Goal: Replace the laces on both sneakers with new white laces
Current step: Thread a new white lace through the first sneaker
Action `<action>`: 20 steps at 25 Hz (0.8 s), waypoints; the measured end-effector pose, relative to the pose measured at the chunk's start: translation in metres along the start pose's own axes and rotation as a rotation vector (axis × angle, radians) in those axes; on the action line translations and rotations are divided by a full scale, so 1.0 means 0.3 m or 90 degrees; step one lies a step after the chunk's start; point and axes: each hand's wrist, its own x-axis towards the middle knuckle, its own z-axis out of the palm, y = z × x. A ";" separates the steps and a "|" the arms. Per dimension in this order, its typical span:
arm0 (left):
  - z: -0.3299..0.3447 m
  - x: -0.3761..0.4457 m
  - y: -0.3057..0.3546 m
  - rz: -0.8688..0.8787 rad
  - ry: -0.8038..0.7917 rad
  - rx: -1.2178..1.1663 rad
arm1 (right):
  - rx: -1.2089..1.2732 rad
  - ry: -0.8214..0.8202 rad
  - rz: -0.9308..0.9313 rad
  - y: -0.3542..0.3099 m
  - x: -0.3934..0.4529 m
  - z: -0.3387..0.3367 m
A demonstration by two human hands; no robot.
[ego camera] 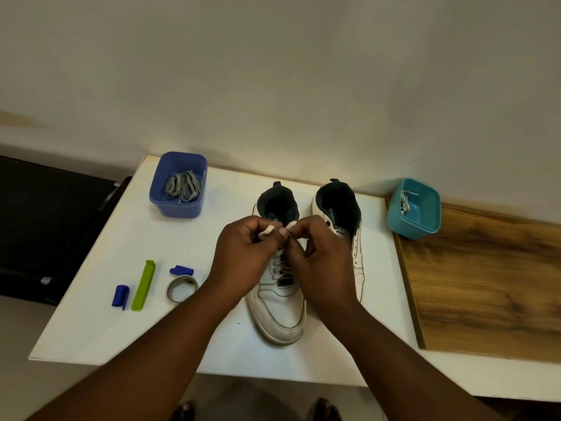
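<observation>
Grey laces (pixel 183 187) in blue tub (pixel 177 205); both hands' (pixel 243 253) grip pinching white lace (pixel 267 230).

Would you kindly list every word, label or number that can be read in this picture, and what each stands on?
Blue print on the insole of the right-hand white sneaker: too blurred to read for certain.
Blue print inside the white laced sneaker under the hands: mostly hidden, unreadable.
Nothing else carries readable text.
</observation>
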 end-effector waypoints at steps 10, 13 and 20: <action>-0.031 0.009 -0.016 0.312 0.019 0.386 | -0.229 -0.032 -0.139 0.020 0.010 -0.012; -0.019 0.009 -0.012 0.251 0.031 0.466 | -0.118 -0.105 -0.060 0.035 0.015 -0.022; 0.002 0.014 -0.020 0.087 -0.001 0.482 | -0.196 -0.053 -0.065 0.014 0.017 -0.042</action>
